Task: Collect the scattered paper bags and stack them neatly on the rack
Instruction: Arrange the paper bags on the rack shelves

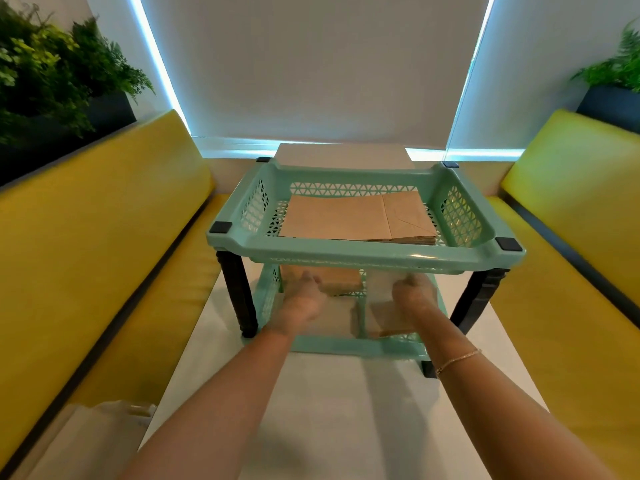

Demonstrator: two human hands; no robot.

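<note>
While one stack of paper bags [356,218] lies flat in the top tray of the mint rack [367,252], both hands, left hand [303,301] and right hand [412,296], reach into the lower tray by more bags [332,280]; blur hides their grip, so I cannot tell, on the white desk [329,410] between yellow benches [86,244]

Rack [363,252]: on the table [329,410], between the two benches.
Upper tray: stack of paper bags [356,220] lying flat inside.
Lower tray: more paper bags [332,280] at the back; both hands, left [301,303] and right [412,296], reach in beneath the upper tray.
Left bench [86,244]: planter [52,81] behind it.
Right bench [581,202]: another planter [616,88] behind.
</note>
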